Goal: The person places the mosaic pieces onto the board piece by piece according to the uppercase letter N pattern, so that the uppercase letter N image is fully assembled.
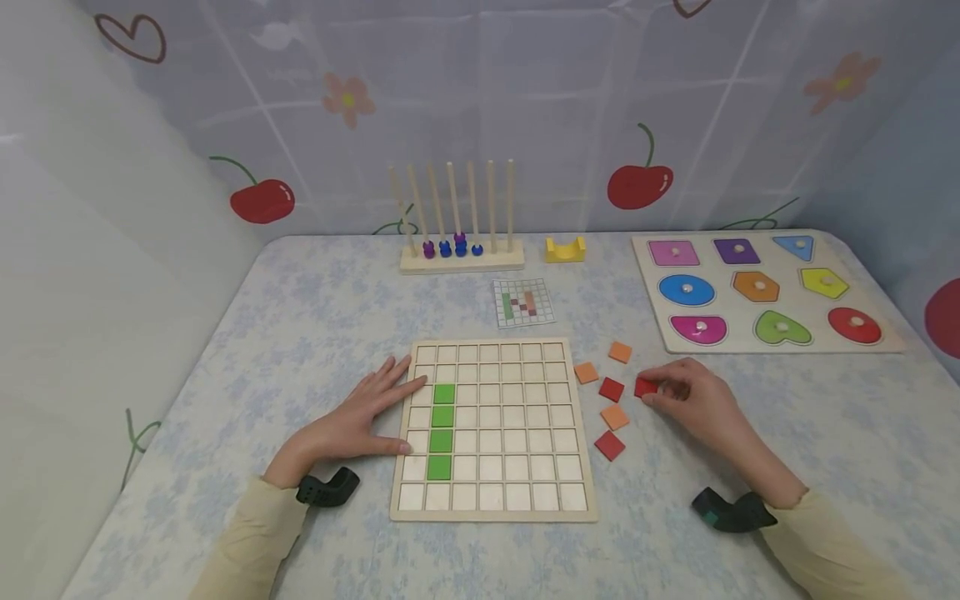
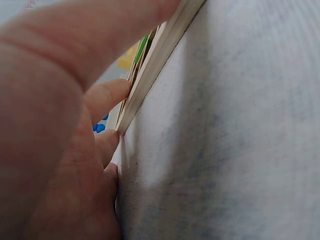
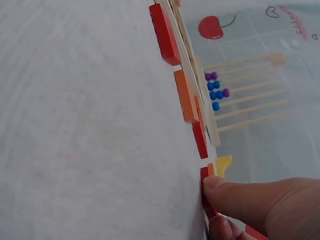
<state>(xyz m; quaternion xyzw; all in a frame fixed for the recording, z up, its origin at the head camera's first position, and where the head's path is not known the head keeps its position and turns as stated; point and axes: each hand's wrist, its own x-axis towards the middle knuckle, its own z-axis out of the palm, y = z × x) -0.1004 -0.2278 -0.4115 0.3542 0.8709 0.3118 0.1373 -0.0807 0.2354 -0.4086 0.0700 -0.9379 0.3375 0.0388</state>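
Observation:
A wooden grid board (image 1: 501,430) lies flat on the table, with several green square tiles (image 1: 442,417) in a column near its left side. My left hand (image 1: 356,421) rests at the board's left edge, fingers spread, thumb and fingertips touching the rim. In the left wrist view, the fingers (image 2: 106,100) lie along the board's side. Right of the board, my right hand (image 1: 697,404) pinches a red square tile (image 1: 645,387) between thumb and fingers, close to the tabletop. Two more red tiles (image 1: 610,445) and three orange tiles (image 1: 614,417) lie loose between board and right hand.
Behind the board lies a pattern card (image 1: 522,302) with a coloured grid. Farther back stand a peg rack (image 1: 461,262) with blue and purple beads and a yellow block (image 1: 565,250). A shape puzzle board (image 1: 765,292) with knobbed pieces lies at the back right.

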